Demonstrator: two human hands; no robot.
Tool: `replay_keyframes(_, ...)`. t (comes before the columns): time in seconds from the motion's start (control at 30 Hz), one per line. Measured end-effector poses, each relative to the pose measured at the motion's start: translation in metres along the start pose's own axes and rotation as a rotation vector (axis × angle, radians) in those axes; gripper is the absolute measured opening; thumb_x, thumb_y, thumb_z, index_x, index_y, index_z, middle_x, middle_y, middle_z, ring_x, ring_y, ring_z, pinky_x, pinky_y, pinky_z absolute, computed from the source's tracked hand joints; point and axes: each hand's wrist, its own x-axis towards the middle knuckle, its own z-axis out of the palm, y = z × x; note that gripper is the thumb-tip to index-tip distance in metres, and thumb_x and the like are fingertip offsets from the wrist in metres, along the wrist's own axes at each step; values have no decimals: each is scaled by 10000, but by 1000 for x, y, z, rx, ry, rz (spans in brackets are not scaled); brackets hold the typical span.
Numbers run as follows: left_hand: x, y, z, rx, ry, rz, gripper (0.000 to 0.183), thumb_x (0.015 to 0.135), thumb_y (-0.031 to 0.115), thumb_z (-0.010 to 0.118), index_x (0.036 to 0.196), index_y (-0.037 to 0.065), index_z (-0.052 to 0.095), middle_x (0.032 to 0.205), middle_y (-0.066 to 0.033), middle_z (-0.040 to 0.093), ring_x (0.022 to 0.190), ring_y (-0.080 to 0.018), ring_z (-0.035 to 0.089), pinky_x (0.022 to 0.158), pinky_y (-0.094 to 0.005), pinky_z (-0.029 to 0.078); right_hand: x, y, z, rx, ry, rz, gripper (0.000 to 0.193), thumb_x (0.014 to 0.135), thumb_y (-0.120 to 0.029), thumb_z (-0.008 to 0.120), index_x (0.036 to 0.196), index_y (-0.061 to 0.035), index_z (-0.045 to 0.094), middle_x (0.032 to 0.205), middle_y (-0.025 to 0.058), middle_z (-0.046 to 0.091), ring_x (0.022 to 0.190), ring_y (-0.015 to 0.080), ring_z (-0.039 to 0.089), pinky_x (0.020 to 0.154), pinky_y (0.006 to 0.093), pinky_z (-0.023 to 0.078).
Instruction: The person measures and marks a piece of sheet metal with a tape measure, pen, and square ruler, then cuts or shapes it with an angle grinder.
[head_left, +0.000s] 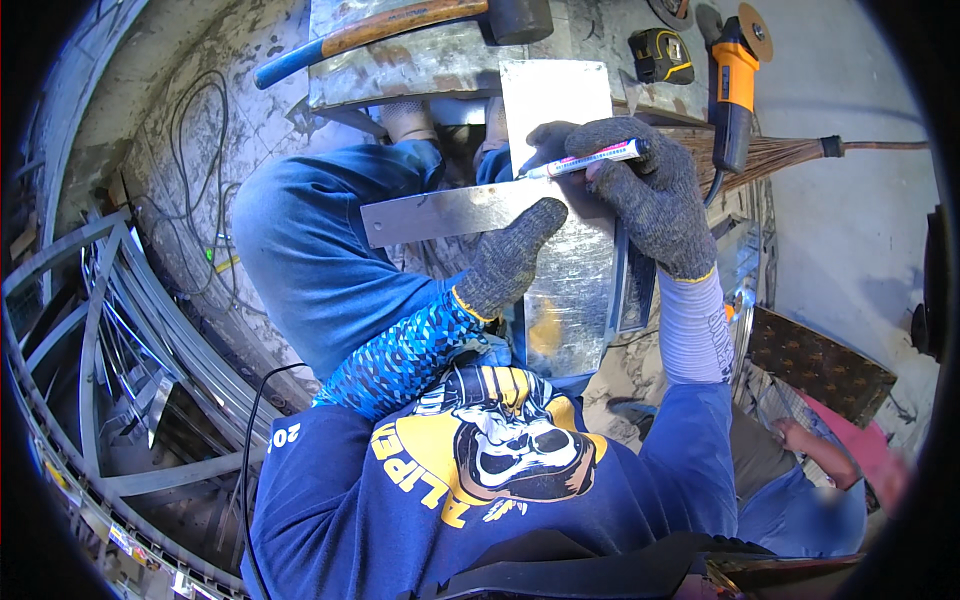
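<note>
A long bright metal sheet [566, 290] runs away from my lap toward the metal bench. Across it lies a flat metal strip [430, 217], jutting out to the left over my thigh. My left hand [512, 258], in a dark grey knit glove, grips the strip and sheet, thumb on top; its other fingers are hidden underneath. A white marker pen [605, 158] is pinched in my gloved right hand [655, 195]. The pen's tip points left, at the strip's upper edge on the sheet; whether it touches I cannot tell.
A hammer [400, 28] lies on the metal bench [440, 75], with a tape measure [662, 56] and an angle grinder [735, 90] to the right. A straw broom [780, 152] lies beyond the grinder. Curved metal frames [90, 350] and cables [185, 140] fill the left. Another person [800, 490] is at lower right.
</note>
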Motion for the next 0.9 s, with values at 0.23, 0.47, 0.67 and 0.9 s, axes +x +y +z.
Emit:
replay_keyframes(0.23,1,-1,-3,17,-18,-14,349,929,150,756,1244,32,661,1189,-86,671,1051,-162,635,923,-306,523,-2,-2,-16,-15,5,93,235,1003,-138,603,1181,-13,692,1201,138,731,1108,200,685,969,350,535)
replay_keyframes(0.47,0,-8,-10,92,2,0,353,941,151,741,1260,28,653,1210,-93,667,1075,-170,632,946,-315,518,-7,-10,-35,-1,-5,101,206,995,-101,596,1148,0,690,1185,148,731,1098,210,681,999,366,523)
replay_keyframes(0.67,-2,-11,-17,148,13,11,356,951,151,727,1273,25,646,1227,-100,663,1095,-177,629,966,-323,513,-14,-12,-52,-95,95,197,198,1000,-95,596,1156,-8,681,1077,112,735,1024,173,693,929,331,560)
replay_keyframes(0.9,-2,-15,-22,181,-4,-6,360,962,152,712,1289,22,637,1248,-108,659,1119,-185,626,990,-331,507,-23,-9,-64,-89,181,176,250,994,-185,661,1167,-4,670,929,58,702,792,116,638,688,262,524)
